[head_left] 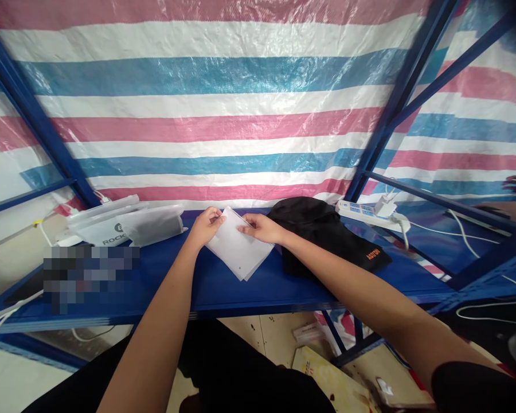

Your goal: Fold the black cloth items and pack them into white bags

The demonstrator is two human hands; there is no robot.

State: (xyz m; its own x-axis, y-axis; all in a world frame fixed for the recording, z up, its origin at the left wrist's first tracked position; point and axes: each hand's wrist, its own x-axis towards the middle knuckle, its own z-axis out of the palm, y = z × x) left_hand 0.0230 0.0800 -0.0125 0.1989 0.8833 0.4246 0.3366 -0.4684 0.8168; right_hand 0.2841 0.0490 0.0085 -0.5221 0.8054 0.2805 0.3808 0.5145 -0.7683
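Between my hands are white sheets of paper [239, 249], slightly fanned out and tilted over the blue shelf [223, 295]. My left hand [207, 225] pinches their upper left edge, thumb against fingers. On the upper right side, my right hand [260, 228] grips the sheets with its thumb on top and its other fingers partly hidden. Just right of the paper lies a black cloth item [322, 235] with orange lettering, under my right forearm.
White and clear plastic packages [112, 226] lie at the left, behind a blurred-out item [90, 278]. A white power strip [370, 217] with plugs and cables sits at the right. Blue metal posts [382, 126] frame a striped plastic sheet [215, 126]. A yellow box [327, 378] stands below.
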